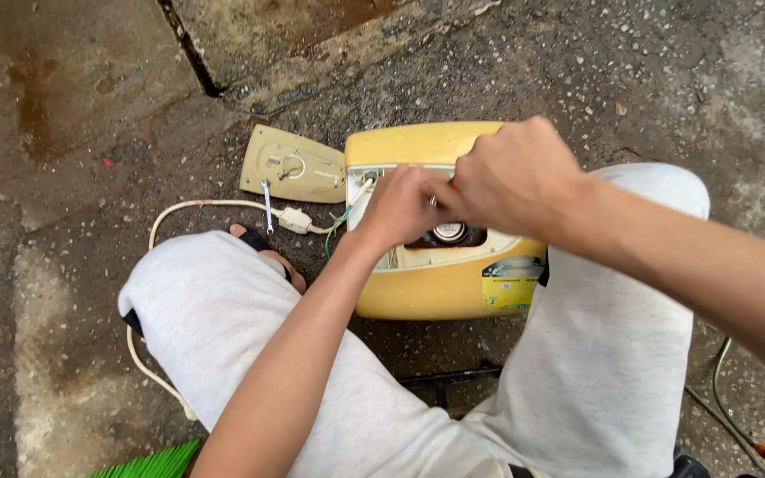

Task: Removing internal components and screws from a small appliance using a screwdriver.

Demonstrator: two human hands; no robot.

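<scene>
A yellow appliance housing lies on the wet ground between my knees, its top panel off and its inside exposed. Both hands work inside the opening. My left hand is closed around something small over a round metal part. Right beside and touching it, my right hand is clenched on a tool whose orange handle barely shows between the fingers. White and green wires run into the opening at the left.
The removed beige cover plate lies to the left of the housing, with a small wrench and a white cord and plug beside it. My grey trousers flank the housing. A green brush shows at the bottom.
</scene>
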